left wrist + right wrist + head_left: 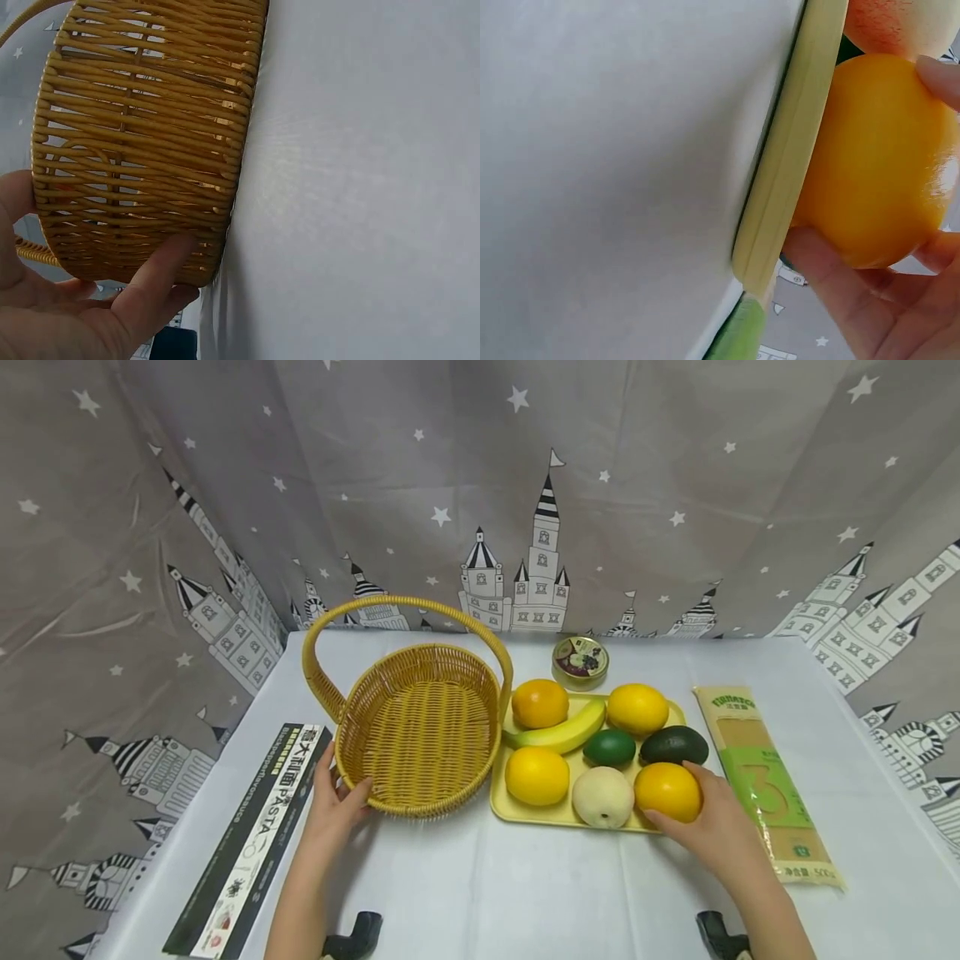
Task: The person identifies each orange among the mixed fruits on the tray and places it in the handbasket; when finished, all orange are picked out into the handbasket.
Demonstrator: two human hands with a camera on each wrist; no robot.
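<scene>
My left hand holds the near left side of a round wicker basket, thumb over the rim and fingers against the outer wall. Nothing lies inside the basket, and its tall handle arches over the back. At the right, my right hand grips an orange at the near right corner of a yellow tray. In the right wrist view, fingers and thumb curl round the orange close by the tray's edge. A pale peach sits just left of it.
Also on the tray are a banana, two lemons, another orange, a green lime-like fruit and an avocado. A round tin stands behind. Pasta packages flank the scene: a black box left, a green-labelled bag right.
</scene>
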